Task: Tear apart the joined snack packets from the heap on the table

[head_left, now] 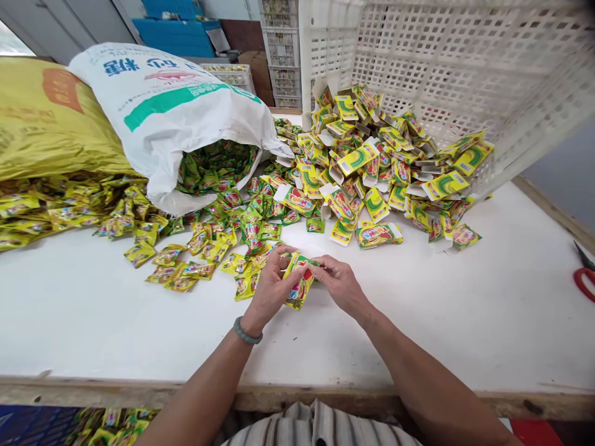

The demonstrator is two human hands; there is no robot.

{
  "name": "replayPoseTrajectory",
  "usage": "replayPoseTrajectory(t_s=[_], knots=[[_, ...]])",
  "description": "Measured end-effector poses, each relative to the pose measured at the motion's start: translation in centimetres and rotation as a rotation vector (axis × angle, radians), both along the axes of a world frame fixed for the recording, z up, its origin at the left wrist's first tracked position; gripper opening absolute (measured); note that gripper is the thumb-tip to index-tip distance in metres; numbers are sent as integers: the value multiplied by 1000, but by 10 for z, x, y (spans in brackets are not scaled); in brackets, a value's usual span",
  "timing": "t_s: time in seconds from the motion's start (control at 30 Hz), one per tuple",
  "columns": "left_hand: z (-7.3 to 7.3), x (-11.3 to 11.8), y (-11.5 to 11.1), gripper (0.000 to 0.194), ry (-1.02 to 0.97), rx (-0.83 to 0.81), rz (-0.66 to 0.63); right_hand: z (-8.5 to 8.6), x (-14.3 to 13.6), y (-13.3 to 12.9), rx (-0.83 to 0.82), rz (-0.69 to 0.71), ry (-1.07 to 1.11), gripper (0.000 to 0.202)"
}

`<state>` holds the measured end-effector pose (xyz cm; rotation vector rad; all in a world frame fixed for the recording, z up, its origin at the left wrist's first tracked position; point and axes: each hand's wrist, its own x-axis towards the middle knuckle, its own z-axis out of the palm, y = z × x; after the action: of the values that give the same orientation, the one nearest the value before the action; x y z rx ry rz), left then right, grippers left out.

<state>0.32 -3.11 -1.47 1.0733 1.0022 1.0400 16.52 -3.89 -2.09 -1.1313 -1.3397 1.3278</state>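
A small yellow and green candy box (297, 293) is held between my two hands over the white table. My left hand (275, 282) is closed around its left side, thumb across the front. At the box's upper end my right hand (338, 282) pinches with thumb and fingertips; whether it grips the flap or a green candy packet there is hard to make out. Close by on the left lie yellow candy packets (244, 285). Green candy packets (253, 232) spread behind them, spilling from a white woven sack (171, 148).
A heap of candy boxes (357, 158) spills from a tipped white plastic crate (432, 68). On the left lies a yellow sack (56, 124) with yellow packets before it. Red-handled scissors (583, 282) rest at the right edge. Below the table edge, a blue crate (35, 427) stands near more packets.
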Motion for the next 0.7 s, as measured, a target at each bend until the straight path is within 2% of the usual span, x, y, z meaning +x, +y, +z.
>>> replayPoseTrajectory(t_s=[0.13, 0.2, 0.27, 0.37, 0.53, 0.6, 0.7], knots=[[0, -5, 1, 43, 12, -52, -108, -3, 0, -1, -36, 7, -44, 22], [2, -4, 2, 43, -11, -75, -116, -3, 1, -1, -80, -22, 0, 33], [3, -3, 2, 46, -54, -99, -90, -1, 3, -1, -75, -16, 20, 43], [4, -2, 2, 50, -100, -113, -11, 5, 4, -2, 3, 18, -28, 32], [1, -2, 2, 49, -77, -86, 45, 9, 0, -3, 16, -41, -28, 26], [1, -1, 1, 49, -66, -83, 39, 8, -2, -3, -29, -69, 42, 27], [1, -2, 1, 48, -44, -92, 21, 5, -1, 0, -205, -94, 212, 31]])
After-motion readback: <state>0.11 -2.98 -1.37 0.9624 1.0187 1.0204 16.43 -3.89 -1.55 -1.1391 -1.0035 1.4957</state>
